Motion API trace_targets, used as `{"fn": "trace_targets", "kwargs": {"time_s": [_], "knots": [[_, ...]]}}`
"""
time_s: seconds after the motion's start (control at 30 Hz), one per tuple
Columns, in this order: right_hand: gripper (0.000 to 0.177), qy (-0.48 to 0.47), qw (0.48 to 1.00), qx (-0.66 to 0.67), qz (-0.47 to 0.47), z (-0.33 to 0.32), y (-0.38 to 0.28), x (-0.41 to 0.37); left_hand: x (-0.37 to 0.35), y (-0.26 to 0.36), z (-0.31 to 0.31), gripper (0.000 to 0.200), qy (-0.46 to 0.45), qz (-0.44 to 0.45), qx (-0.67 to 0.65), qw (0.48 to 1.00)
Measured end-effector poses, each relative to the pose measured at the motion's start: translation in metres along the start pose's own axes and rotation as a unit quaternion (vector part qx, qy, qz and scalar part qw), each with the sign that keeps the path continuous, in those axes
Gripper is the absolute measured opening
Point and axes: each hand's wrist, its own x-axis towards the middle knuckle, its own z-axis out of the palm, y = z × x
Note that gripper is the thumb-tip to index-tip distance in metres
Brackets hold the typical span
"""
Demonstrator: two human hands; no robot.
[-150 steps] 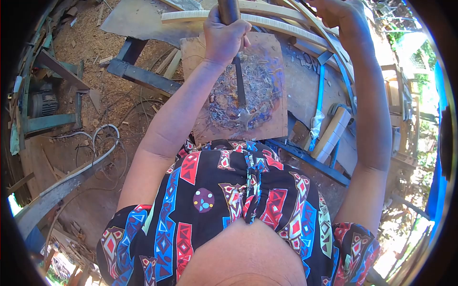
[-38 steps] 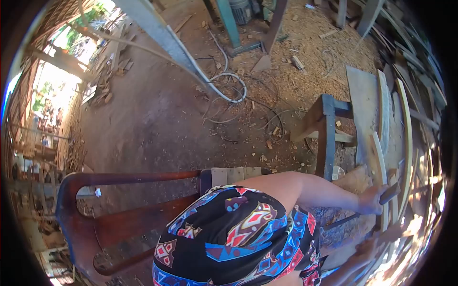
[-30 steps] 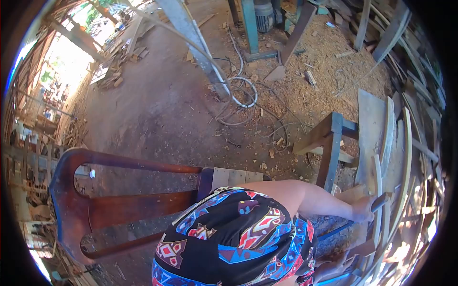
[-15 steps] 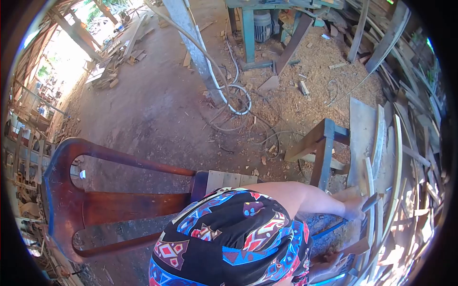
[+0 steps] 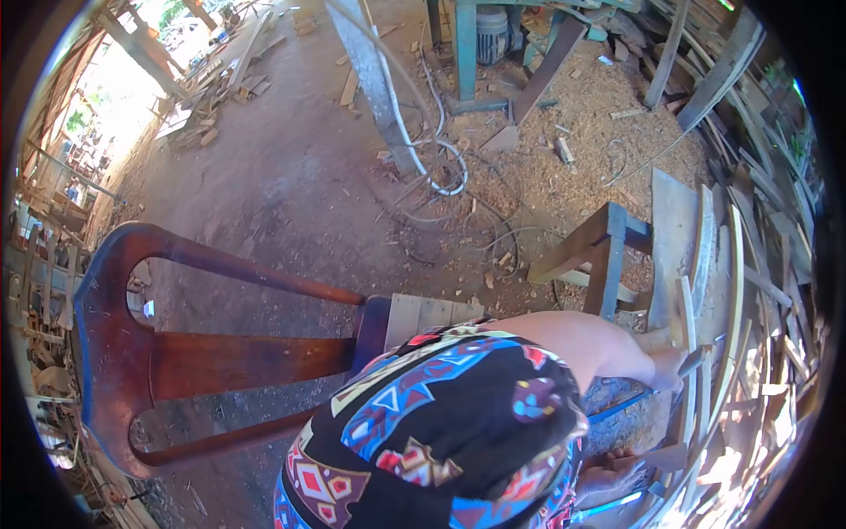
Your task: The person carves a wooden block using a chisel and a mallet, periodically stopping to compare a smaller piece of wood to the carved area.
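Neither of my hands can be made out. A black cloth garment with blue, red and white shapes fills the lower middle, close to the camera. From it a bare limb, which looks like a bent leg, reaches right. Its end lies by a dark flat piece. Lower down, what looks like a second foot is beside a brown flat piece of wood. A polished dark wooden chair back stands at left, with light slats at its seat.
A small wooden stand is at right, before long loose strips of wood. Cables coil by a leaning post. Farther off, a green bench frame with a motor stands among wood shavings.
The view has shifted slightly, so the floor and bench sit higher in it. The patterned garment and bare limb have moved a little to the right. The chair stays in place.
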Motion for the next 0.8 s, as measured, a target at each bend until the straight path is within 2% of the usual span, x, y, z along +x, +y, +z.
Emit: {"fn": "trace_targets", "kwargs": {"time_s": [0.1,0.13,0.17,0.27,0.43,0.67,0.73,0.8], "knots": [[0.038,0.0,1.0,0.002,0.01,0.008,-0.005,-0.005,-0.013,0.026,-0.013,0.054,-0.013,-0.044,0.037,0.998],[0.037,0.003,1.0,0.007,0.014,0.009,-0.004,-0.006,-0.016,0.029,-0.012,0.053,0.018,-0.041,0.025,0.999],[0.037,0.008,1.0,0.011,0.018,0.01,-0.003,-0.007,-0.016,0.03,-0.014,0.052,-0.01,-0.064,0.039,0.997],[0.037,0.021,0.999,0.02,0.032,0.008,0.002,-0.004,-0.014,0.023,-0.01,0.05,0.011,-0.07,0.057,0.996],[0.038,0.039,0.998,-0.046,-0.005,0.024,-0.007,-0.017,-0.024,0.033,-0.021,0.053,0.006,-0.073,-0.004,0.997],[0.041,0.054,0.993,-0.1,-0.04,0.024,-0.007,-0.016,-0.022,0.032,-0.024,0.062,0.015,-0.052,-0.006,0.998],[0.042,0.059,0.99,-0.119,-0.057,0.023,-0.007,-0.011,-0.023,0.028,-0.023,0.051,0.036,-0.019,-0.006,0.999],[0.042,0.057,0.987,-0.132,-0.066,0.024,-0.004,-0.012,-0.023,0.027,-0.022,0.052,0.039,-0.015,-0.001,0.999]]}}
